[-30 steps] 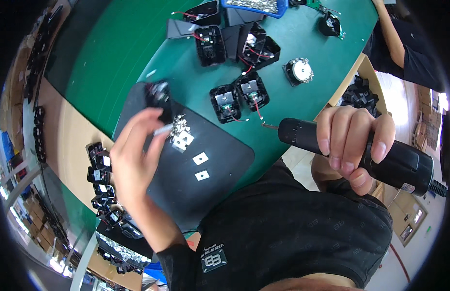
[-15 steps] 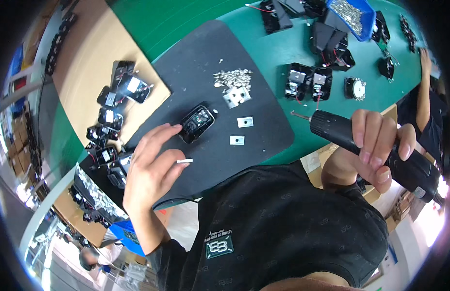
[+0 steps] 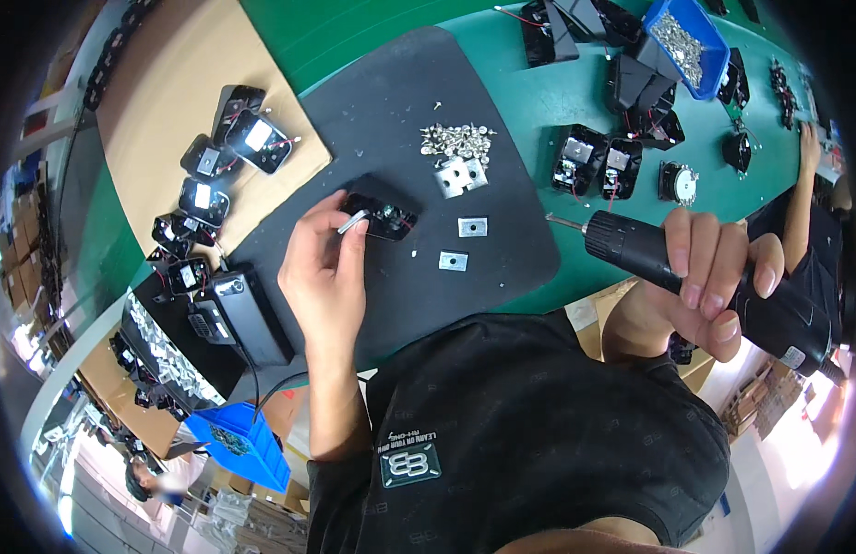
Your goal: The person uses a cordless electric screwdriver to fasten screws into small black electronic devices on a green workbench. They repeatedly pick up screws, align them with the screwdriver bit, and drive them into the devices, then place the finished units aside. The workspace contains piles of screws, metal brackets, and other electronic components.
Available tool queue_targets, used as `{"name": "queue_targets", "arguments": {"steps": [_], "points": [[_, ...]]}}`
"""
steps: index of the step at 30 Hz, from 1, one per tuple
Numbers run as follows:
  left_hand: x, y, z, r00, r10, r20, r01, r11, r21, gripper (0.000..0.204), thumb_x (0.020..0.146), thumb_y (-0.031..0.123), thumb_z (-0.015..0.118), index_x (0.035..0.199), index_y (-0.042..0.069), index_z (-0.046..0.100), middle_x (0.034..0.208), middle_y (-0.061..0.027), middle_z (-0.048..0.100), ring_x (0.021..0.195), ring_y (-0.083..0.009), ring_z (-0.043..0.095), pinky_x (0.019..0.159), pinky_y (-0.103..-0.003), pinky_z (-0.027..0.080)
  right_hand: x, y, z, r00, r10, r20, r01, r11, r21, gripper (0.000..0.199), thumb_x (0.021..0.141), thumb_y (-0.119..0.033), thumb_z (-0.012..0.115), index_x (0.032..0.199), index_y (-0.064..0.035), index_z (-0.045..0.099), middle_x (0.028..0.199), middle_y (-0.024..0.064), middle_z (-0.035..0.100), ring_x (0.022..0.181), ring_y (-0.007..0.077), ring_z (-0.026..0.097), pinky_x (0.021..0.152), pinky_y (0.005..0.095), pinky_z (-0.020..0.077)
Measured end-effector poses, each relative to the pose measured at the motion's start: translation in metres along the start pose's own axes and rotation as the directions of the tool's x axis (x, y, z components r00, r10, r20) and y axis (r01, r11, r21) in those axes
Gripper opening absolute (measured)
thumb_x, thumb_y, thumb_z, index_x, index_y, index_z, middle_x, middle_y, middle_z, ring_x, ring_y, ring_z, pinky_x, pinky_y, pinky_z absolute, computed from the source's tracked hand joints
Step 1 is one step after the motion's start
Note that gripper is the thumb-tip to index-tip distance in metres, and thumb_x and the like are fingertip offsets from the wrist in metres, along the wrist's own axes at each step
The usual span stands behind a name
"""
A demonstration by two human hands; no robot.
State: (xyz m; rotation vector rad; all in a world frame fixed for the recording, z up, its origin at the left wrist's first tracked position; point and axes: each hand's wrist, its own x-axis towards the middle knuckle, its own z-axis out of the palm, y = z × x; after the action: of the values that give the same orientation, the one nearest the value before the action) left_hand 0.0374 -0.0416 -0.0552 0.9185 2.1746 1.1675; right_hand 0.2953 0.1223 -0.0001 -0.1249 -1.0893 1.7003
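1. Head view, left: A left hand [image 3: 322, 268] is pinching a small pale strip [image 3: 353, 222] between thumb and forefinger at the left end of an open black housing [image 3: 377, 217], which is sitting over the dark mat [image 3: 419, 83] on the green bench [image 3: 529, 111]; whether the fingers are also gripping the housing, one cannot tell.
2. Right: The right hand [image 3: 718, 277] is wrapping around a black electric screwdriver [image 3: 635, 247], its bit pointing left.
3. Centre: Loose screws [image 3: 457, 141] are lying heaped on the mat, while two single metal plates [image 3: 473, 227] are resting nearer.
4. Handling, as a judgement: Good work here is likely calling for a light, square pinch, a steadied housing, fingertips avoiding the red wire [image 3: 407, 222], and the bit staying clear of the left hand.
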Motion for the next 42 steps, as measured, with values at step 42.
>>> {"name": "queue_targets", "arguments": {"steps": [42], "points": [[-0.004, -0.003, -0.007, 0.891, 0.452, -0.044, -0.448, 0.891, 0.072, 0.035, 0.070, 0.008, 0.077, 0.103, 0.003, 0.067, 0.092, -0.0116, 0.063, 0.081, -0.0214, 0.061, 0.061, -0.028, 0.045, 0.026, 0.044, 0.060, 0.997, 0.043, 0.067, -0.058, 0.968, 0.246, 0.037, 0.079, -0.007, 0.069, 0.112, -0.0149, 0.053, 0.078, -0.0026, 0.055, 0.074, 0.0109, 0.054, 0.078, 0.0282, 0.0412]]}}
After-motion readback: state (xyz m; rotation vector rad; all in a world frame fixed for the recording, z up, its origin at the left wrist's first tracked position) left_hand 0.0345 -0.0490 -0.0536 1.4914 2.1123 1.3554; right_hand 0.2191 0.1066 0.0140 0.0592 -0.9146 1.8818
